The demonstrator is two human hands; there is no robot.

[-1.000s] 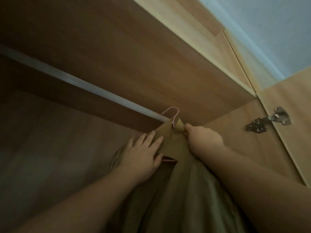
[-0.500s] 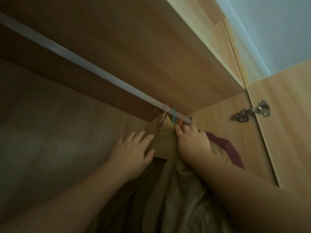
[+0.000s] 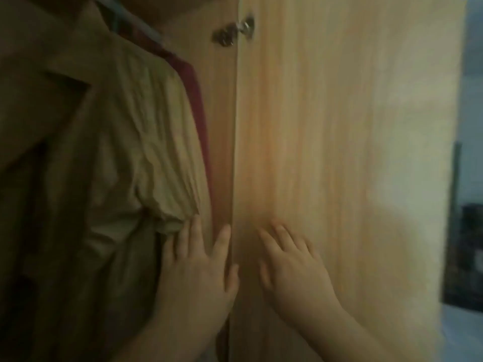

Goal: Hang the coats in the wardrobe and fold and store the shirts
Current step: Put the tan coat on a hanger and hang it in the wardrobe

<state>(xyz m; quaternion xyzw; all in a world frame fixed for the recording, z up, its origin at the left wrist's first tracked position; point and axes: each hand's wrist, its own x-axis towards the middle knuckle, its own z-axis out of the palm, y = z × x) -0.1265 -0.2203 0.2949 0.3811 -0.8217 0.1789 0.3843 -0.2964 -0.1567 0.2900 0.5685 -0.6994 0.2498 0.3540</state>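
Observation:
A tan coat (image 3: 109,158) hangs inside the wardrobe on the left, its sleeve bunched at elbow height. Behind it, a dark red garment (image 3: 194,82) shows against the wardrobe's side panel. My left hand (image 3: 198,267) is spread flat, fingers apart, with its fingertips touching the tan sleeve. My right hand (image 3: 292,262) is also spread flat, in front of the open wardrobe door (image 3: 339,126), holding nothing. The rail and hangers are out of view except for a blurred strip at the top left.
A metal hinge (image 3: 232,32) joins the door to the wardrobe side panel (image 3: 222,113) near the top. Past the door's right edge is a pale wall with a dark object (image 3: 465,252).
Both hands let go of the coat's collar at the rail and dropped to sleeve height. The view swung down and right, from the rail to the door.

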